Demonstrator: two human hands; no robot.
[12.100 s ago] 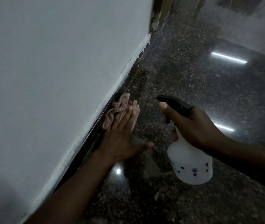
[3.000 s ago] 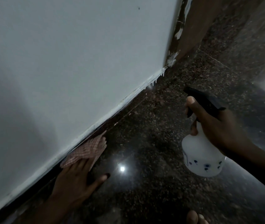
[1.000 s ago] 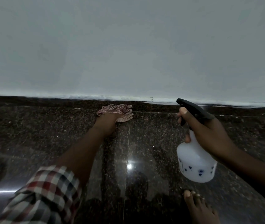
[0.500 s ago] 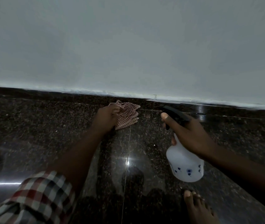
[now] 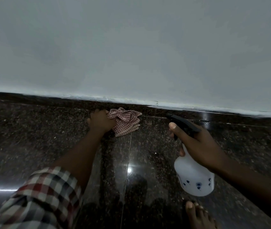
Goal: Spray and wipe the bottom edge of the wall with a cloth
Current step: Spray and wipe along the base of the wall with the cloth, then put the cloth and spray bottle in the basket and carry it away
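A grey-white wall fills the upper half of the head view; its bottom edge meets a dark granite skirting strip. My left hand grips a crumpled red-and-white checked cloth lying on the floor just below the skirting. My right hand holds a white spray bottle with a black trigger head by its neck, off the floor, nozzle pointing left toward the wall base. The bottle carries small blue marks.
Polished dark speckled granite floor with a tile joint running toward me and a ceiling-light reflection. My bare foot rests at the bottom right. A checked shirt sleeve covers my left forearm at the lower left.
My left hand has bunched the cloth and drawn it slightly off the skirting onto the floor. My right hand with the bottle sits a little nearer the cloth than one second ago.
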